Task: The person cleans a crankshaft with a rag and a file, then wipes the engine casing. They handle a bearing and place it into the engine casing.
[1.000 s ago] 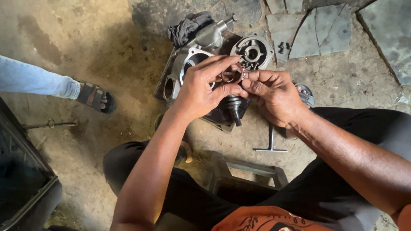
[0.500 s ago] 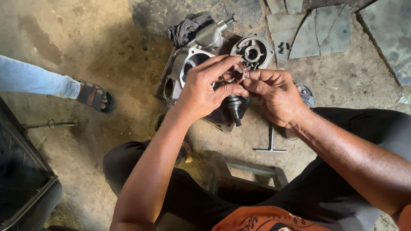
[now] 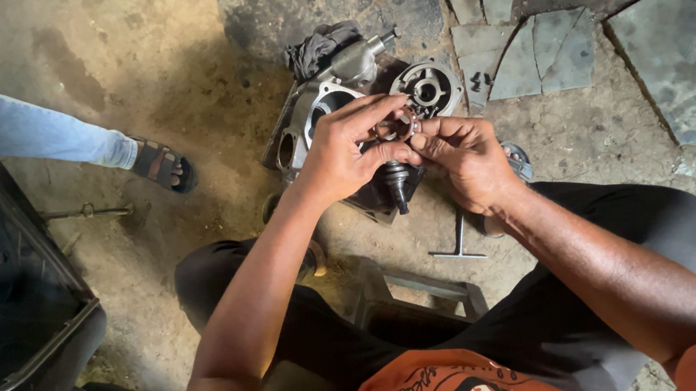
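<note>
**Two hands working a small ring above a stripped housing**

The person is sitting low over a dirt and stone floor, both arms reaching forward. The left hand is curling around a small metal ring, thumb below and fingers arching over the top of it. The right hand is meeting it from the other side, its fingertips pinching the ring's edge, so both hands are grasping the same little part between them. The ring is being held in the air, just above and in front of a dark shaft piece that is pointing down beneath the left thumb; whether the left palm is also gripping that shaft cannot be told.

Right behind the hands, a grey cast metal housing is lying on the floor, with a round cover plate just beside it to the right and a dark rag draped over its far end. A T-shaped tool is lying on the floor near the right wrist. Broken stone slabs are covering the ground at the upper right.

At the left, another person's leg in light blue trousers is stretching in, ending in a sandalled foot, well apart from the work. A dark vehicle panel is filling the lower left corner.
</note>
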